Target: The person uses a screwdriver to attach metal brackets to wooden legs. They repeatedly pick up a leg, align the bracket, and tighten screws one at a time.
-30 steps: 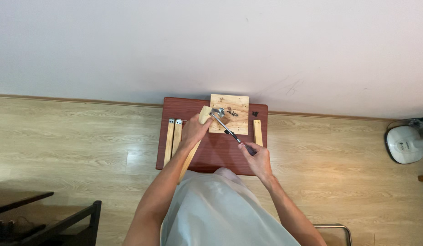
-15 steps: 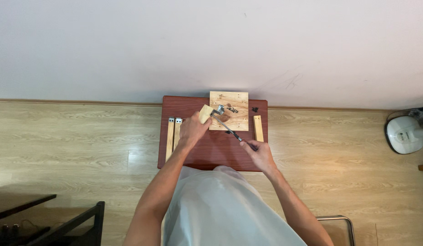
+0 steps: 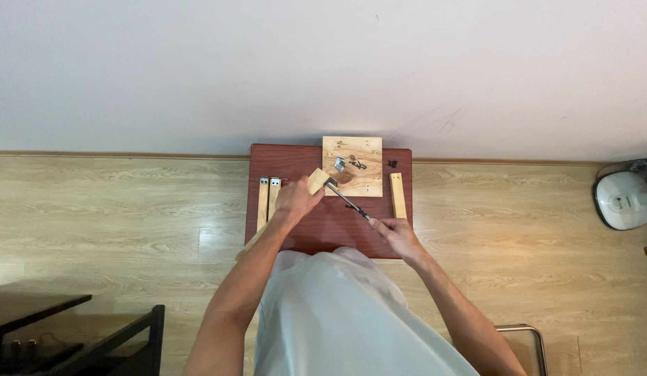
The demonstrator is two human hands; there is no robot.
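Both hands sit lower now: left hand [image 3: 295,202] grips the wood stick [image 3: 316,181]; right hand [image 3: 393,233] holds the screwdriver [image 3: 348,198], slanting up-left to it.

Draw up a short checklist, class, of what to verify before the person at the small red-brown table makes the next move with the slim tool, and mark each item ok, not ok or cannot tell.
1. Left hand grips the wooden piece: ok.
2. Right hand holds the handle end of the slim tool: ok.
3. Tool tip meets the metal fitting on the wooden piece: cannot tell, too small.
4. Square board lies flat on the table: ok.
5. Small hardware sits on the square board, away from the table's edge: ok.
6. Spare wooden strips lie clear of both hands: not ok, the left hand is right beside them.
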